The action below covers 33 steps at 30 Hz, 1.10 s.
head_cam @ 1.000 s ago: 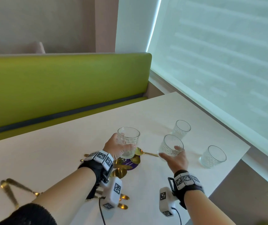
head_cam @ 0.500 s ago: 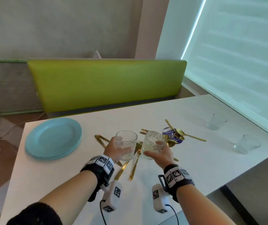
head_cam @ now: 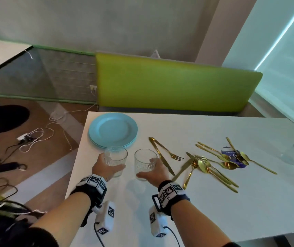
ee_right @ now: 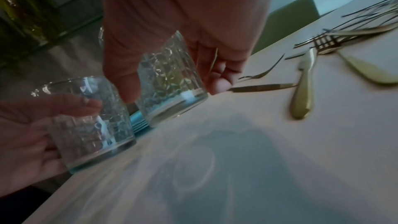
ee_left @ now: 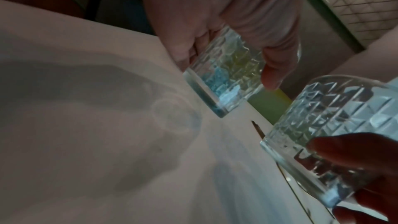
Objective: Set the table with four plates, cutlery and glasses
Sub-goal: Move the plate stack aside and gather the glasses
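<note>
My left hand (head_cam: pixel 107 167) grips a clear patterned glass (head_cam: pixel 116 158) just in front of the stack of light blue plates (head_cam: pixel 113 130). My right hand (head_cam: pixel 154 171) grips a second such glass (head_cam: pixel 145 162) beside it, a little to the right. Both glasses stand upright and hang slightly above the white table (head_cam: pixel 187 211), each casting a ring shadow. In the left wrist view my thumb and fingers wrap the left glass (ee_left: pixel 226 74), with the right glass (ee_left: pixel 336 122) nearby. The right wrist view shows the right glass (ee_right: pixel 170 83) and the left glass (ee_right: pixel 92 122).
Gold knives, forks and spoons (head_cam: pixel 210 163) lie scattered right of my right hand, one knife (head_cam: pixel 165 163) close to it. Another glass (head_cam: pixel 288 157) shows blurred at the far right. A green bench (head_cam: pixel 174 86) runs behind the table. Cables (head_cam: pixel 32 139) lie on the floor left.
Both hands have carried their glasses leftward along the table, from the window end over the cutlery to just in front of the plate stack. My view has swung left with them.
</note>
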Tool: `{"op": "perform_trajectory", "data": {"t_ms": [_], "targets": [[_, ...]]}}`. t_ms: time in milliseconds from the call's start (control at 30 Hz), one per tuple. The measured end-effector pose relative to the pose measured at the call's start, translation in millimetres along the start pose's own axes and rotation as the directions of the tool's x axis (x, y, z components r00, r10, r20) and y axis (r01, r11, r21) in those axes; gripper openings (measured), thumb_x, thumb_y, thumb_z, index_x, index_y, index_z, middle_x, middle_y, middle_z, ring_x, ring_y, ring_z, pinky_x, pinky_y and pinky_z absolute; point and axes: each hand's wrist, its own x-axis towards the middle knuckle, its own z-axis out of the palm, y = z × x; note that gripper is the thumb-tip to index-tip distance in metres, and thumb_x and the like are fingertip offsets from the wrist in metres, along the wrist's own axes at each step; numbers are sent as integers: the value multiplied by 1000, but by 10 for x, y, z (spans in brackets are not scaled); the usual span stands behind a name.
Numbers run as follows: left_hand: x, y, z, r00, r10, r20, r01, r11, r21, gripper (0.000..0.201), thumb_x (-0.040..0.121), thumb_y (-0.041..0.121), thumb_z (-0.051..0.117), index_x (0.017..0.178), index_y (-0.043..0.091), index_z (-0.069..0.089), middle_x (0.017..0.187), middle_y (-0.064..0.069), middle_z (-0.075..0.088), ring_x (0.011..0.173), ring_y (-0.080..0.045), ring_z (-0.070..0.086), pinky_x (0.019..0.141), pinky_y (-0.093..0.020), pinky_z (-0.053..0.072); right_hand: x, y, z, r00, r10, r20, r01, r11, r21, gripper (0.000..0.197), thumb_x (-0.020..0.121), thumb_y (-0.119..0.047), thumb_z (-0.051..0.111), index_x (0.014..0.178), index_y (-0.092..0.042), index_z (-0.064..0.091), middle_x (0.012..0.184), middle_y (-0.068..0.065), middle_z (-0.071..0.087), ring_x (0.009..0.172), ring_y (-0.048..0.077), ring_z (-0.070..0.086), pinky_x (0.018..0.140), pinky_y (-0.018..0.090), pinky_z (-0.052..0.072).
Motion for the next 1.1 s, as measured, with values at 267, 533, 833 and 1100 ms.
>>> {"op": "perform_trajectory", "data": {"t_ms": [267, 533, 833, 1100], "targets": [[249, -283, -243, 999, 15, -34, -14, 1000, 18, 98, 57, 21, 90, 140, 12, 38, 143, -7, 47, 131, -24, 46, 111, -36, 35, 121, -188, 347, 1000, 1, 29, -1, 1000, -16, 83, 64, -34, 83, 134, -16, 41, 130, 7, 53, 122, 23, 48, 101, 31, 45], [373, -288, -303, 999, 33, -41, -32, 999, 40, 100, 51, 20, 92, 137, 14, 41, 136, -6, 53, 127, -24, 50, 108, -37, 39, 245, -284, 558, 1000, 4, 25, -4, 1000, 10, 79, 65, -33, 82, 131, -18, 42, 129, 6, 53, 120, 21, 48, 97, 27, 41], [642, -495, -363, 999, 46, 3, -46, 999, 26, 110, 28, 49, 90, 127, 23, 50, 120, 0, 65, 113, -20, 60, 101, -44, 48, 327, -393, 740, 1000, -14, 24, 13, 999, 31, 77, 66, -30, 82, 131, -16, 42, 127, 6, 55, 120, 22, 50, 96, 26, 41], [621, -365, -414, 1000, 24, -3, -24, 998, 60, 95, 44, 32, 92, 128, 28, 49, 117, 5, 64, 111, -17, 59, 103, -40, 47, 394, -452, 825, 1000, 0, 8, -1, 996, 88, 79, 66, -26, 82, 133, -17, 41, 127, 6, 56, 118, 22, 53, 90, 22, 42]]}}
